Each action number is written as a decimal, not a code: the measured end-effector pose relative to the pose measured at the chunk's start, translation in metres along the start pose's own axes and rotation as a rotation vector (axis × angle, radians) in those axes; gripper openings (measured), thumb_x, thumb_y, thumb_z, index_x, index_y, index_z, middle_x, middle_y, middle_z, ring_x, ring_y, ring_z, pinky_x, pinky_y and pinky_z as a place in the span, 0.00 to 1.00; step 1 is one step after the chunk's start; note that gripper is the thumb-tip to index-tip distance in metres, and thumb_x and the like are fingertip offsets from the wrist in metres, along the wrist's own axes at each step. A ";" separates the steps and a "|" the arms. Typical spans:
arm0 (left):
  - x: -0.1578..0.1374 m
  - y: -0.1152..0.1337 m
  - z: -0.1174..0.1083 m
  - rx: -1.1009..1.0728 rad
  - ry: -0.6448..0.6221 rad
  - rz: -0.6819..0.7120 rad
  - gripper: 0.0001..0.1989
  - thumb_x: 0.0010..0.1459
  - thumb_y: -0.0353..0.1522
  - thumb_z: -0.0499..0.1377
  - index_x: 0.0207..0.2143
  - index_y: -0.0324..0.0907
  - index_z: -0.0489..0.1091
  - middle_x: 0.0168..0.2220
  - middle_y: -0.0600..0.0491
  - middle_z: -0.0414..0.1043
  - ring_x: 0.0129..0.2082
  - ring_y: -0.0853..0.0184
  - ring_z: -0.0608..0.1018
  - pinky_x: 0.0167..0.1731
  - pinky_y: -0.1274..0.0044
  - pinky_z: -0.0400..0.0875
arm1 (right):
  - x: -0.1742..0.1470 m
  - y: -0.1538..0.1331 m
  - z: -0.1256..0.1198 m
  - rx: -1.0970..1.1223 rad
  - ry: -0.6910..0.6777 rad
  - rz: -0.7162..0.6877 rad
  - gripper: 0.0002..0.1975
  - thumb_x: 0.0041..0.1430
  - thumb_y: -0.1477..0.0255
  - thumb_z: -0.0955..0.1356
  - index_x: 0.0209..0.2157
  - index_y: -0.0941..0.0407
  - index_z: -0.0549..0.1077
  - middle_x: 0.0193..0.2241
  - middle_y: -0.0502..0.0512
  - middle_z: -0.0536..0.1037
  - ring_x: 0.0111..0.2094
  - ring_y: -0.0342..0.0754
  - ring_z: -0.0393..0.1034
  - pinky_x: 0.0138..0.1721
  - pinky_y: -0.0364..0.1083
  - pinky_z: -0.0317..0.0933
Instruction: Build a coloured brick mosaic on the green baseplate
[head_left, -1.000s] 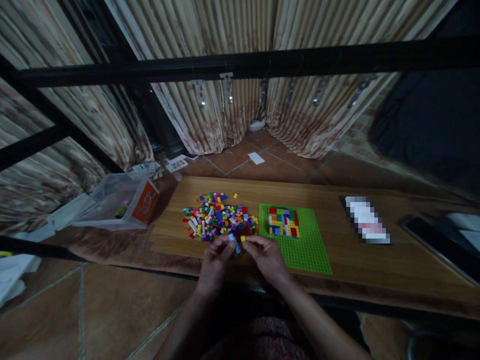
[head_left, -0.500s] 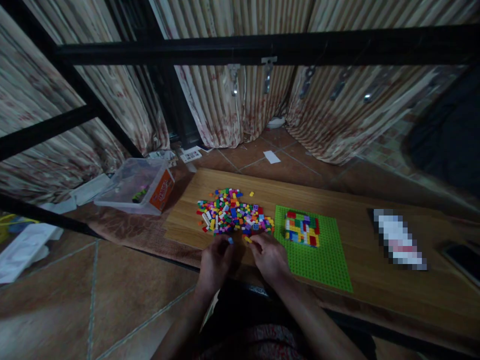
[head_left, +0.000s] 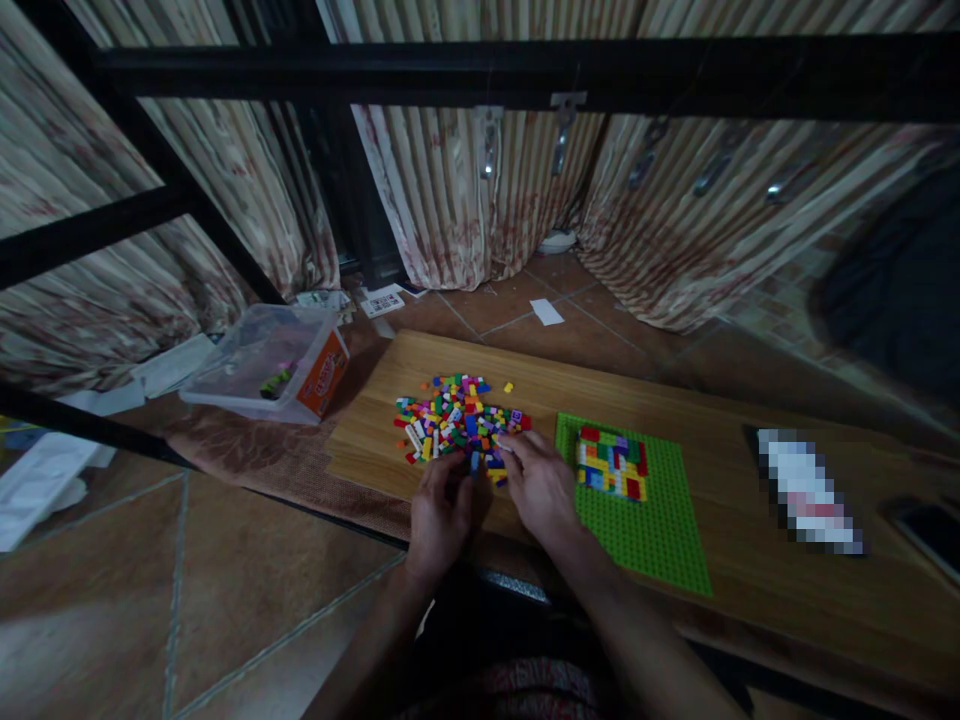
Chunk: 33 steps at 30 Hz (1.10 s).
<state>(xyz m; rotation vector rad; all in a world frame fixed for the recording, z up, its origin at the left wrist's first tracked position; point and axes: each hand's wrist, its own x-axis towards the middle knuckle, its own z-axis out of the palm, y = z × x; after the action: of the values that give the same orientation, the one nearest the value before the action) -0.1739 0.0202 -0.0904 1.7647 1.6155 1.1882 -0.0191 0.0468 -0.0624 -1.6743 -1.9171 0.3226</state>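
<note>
Two bare hands now farther forward on the wooden table [head_left: 720, 420], right hand [head_left: 536, 483] fingers reaching into the heap of small multicoloured plastic bricks [head_left: 457, 425], grip unclear, left hand [head_left: 441, 505] fingers pinching a small blue brick [head_left: 474, 461] at the heap's near edge, green studded baseplate [head_left: 652, 515] just right.

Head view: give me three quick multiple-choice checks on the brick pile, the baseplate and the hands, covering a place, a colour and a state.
1. Where does the pile of loose bricks lie relative to the baseplate?
A. to its left
B. to its right
C. on top of it

2. What colour is the baseplate?
A. blue
B. green
C. grey

3. What is on the baseplate?
A. nothing
B. a patch of bricks at its far part
C. bricks over its whole face

Answers: 1 A, the pile sits left of the plate, with the left hand and right hand at its near edge. 2 B, its bare studs are green. 3 B, the rest is bare.
</note>
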 end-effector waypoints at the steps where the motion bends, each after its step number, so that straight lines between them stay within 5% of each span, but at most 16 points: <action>1: 0.000 0.000 0.000 0.006 -0.001 0.012 0.14 0.58 0.29 0.57 0.47 0.42 0.67 0.42 0.49 0.73 0.40 0.65 0.77 0.42 0.72 0.74 | 0.004 -0.003 0.000 -0.037 -0.028 -0.013 0.12 0.63 0.72 0.63 0.43 0.52 0.76 0.39 0.55 0.75 0.43 0.50 0.68 0.45 0.47 0.62; 14: 0.002 -0.006 -0.005 -0.006 -0.074 -0.040 0.15 0.59 0.35 0.56 0.48 0.42 0.68 0.44 0.47 0.74 0.42 0.62 0.77 0.44 0.69 0.73 | 0.025 -0.018 0.010 -0.128 -0.102 -0.048 0.06 0.58 0.75 0.67 0.37 0.53 0.75 0.40 0.58 0.73 0.45 0.54 0.65 0.44 0.49 0.63; 20: 0.002 -0.010 -0.005 0.003 -0.093 -0.062 0.17 0.59 0.37 0.56 0.50 0.40 0.67 0.45 0.46 0.73 0.42 0.61 0.77 0.44 0.69 0.73 | 0.008 -0.019 -0.010 0.273 0.000 0.049 0.07 0.61 0.75 0.63 0.39 0.54 0.72 0.36 0.53 0.76 0.39 0.48 0.70 0.43 0.47 0.64; 25: 0.004 -0.009 -0.006 0.025 -0.061 -0.036 0.17 0.58 0.38 0.56 0.47 0.40 0.69 0.45 0.46 0.74 0.45 0.60 0.77 0.46 0.69 0.72 | -0.028 0.006 -0.030 0.674 0.101 0.202 0.06 0.58 0.72 0.65 0.35 0.54 0.75 0.34 0.51 0.78 0.36 0.46 0.73 0.39 0.44 0.66; 33: 0.006 -0.011 -0.005 0.040 -0.040 -0.015 0.17 0.58 0.40 0.56 0.46 0.42 0.70 0.45 0.47 0.74 0.45 0.58 0.76 0.48 0.66 0.71 | -0.069 0.069 -0.061 0.651 0.325 0.342 0.09 0.57 0.67 0.67 0.36 0.53 0.78 0.37 0.55 0.80 0.40 0.50 0.74 0.44 0.51 0.67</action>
<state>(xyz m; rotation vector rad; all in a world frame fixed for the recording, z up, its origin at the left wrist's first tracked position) -0.1849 0.0276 -0.0952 1.7872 1.6372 1.1135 0.0757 -0.0175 -0.0672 -1.4758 -1.1166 0.6765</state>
